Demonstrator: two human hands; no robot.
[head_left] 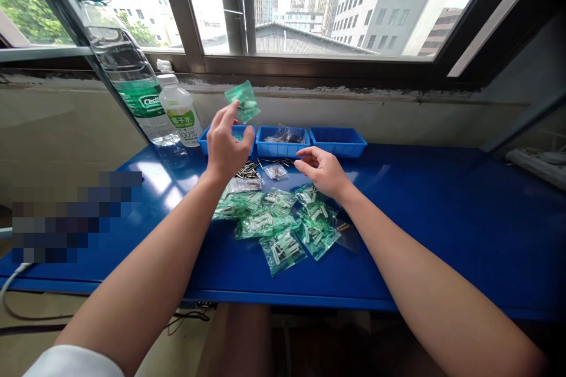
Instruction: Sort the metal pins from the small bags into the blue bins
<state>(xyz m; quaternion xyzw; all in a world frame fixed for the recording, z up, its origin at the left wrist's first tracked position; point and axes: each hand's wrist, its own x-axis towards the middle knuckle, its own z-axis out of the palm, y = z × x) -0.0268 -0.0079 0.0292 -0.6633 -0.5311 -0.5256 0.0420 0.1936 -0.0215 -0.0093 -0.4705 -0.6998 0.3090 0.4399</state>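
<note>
The left hand point(224, 147) gripped a tilted green plastic packet point(248, 108) at its fingertips, near the leftmost blue bin point(204, 143); the right hand point(326, 173), half-curled, seemingly empty, was farther from it.

I see a plain blue bench point(442, 212), blue trays point(338, 142), tinted green packets point(283, 249) and a green-and-white bottle label point(141, 100).

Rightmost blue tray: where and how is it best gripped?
Probably pinch the right end of the rightmost blue tray by its rim, from above and the right: its open top leaves that wall graspable, while the middle blue tray sits close on its left.
</note>
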